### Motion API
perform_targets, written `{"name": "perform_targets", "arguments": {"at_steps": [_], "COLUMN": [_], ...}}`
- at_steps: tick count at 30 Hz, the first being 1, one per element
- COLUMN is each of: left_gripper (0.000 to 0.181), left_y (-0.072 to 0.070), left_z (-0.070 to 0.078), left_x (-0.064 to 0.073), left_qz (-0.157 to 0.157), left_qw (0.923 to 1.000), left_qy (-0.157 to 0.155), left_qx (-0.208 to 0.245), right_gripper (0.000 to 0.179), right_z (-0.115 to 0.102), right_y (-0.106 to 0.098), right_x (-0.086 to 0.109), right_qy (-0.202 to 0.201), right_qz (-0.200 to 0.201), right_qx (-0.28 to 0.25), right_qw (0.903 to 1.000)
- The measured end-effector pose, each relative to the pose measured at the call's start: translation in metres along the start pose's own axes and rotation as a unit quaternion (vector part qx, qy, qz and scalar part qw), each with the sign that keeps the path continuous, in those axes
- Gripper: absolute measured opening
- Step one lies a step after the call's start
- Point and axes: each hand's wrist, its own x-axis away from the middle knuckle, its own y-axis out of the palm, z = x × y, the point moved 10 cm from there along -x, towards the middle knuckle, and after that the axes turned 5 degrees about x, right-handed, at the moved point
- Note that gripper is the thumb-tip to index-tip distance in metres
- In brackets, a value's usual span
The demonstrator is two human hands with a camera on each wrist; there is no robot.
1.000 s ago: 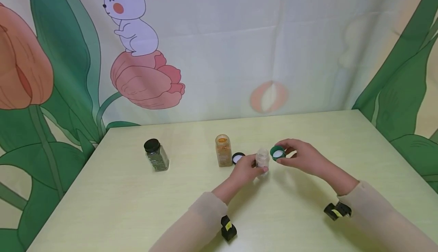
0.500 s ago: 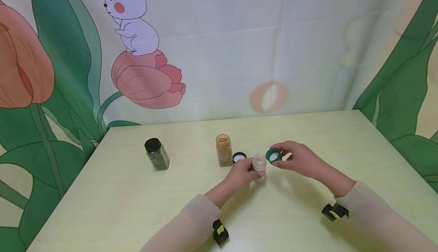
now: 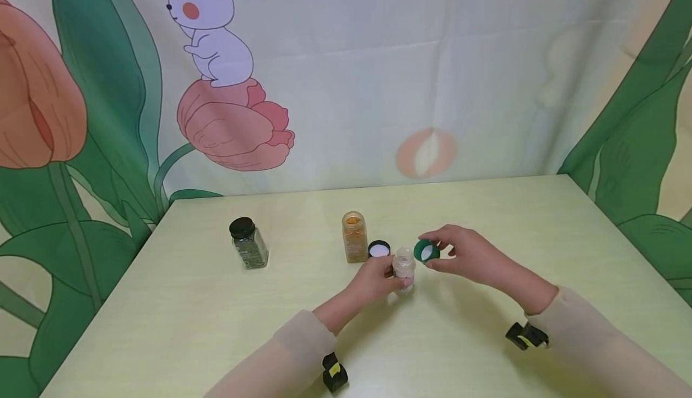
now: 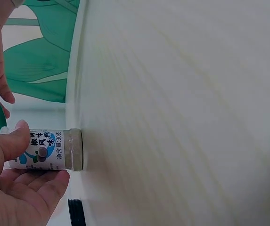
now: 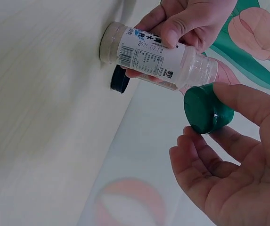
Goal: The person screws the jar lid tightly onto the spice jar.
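My left hand (image 3: 373, 279) grips a small clear spice jar (image 3: 403, 264) with a white printed label; its threaded mouth is uncovered. In the right wrist view, pale powder shows at the base of the jar (image 5: 149, 56). A green screw cap (image 3: 426, 251) is pinched between the thumb and fingers of my right hand (image 3: 467, 254), just right of the jar's mouth, its white inside turned toward the jar. Behind the left hand a black lid (image 3: 379, 248) lies with its white inner face up, beside an uncapped jar of orange powder (image 3: 354, 239).
On the left of the table (image 3: 162, 314) stands a square jar of green herbs (image 3: 250, 245) with its black lid on. A printed curtain (image 3: 346, 86) hangs along the table's back edge. Small black devices are worn at both wrists.
My left hand has carried the spice jar a little left and nearer to me. My right hand has followed with the green cap, tilting the cap's inside further toward the jar.
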Motion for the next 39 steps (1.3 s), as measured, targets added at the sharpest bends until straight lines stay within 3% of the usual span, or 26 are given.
{"name": "perform_targets", "arguments": {"at_steps": [12, 21, 39], "left_gripper": [0.031, 0.028, 0.029], "left_y": [-0.001, -0.003, -0.011], "left_z": [0.0, 0.002, 0.003], "left_x": [0.007, 0.009, 0.021], "left_qz": [-0.003, -0.011, -0.013], "left_qw": [1.0, 0.9998, 0.9987], "left_qy": [-0.007, 0.001, 0.035], "left_qx": [-0.004, -0.013, -0.034], "right_gripper": [0.046, 0.036, 0.038], "right_z": [-0.005, -0.01, -0.012], "right_y": [0.003, 0.003, 0.017], "right_x": [-0.001, -0.003, -0.011], "right_qy": [0.0, -0.007, -0.038], "right_qz": [-0.015, -0.022, -0.042], "right_qx": [0.012, 0.005, -0.065], "right_qw": [0.9998, 0.9997, 0.9963]}}
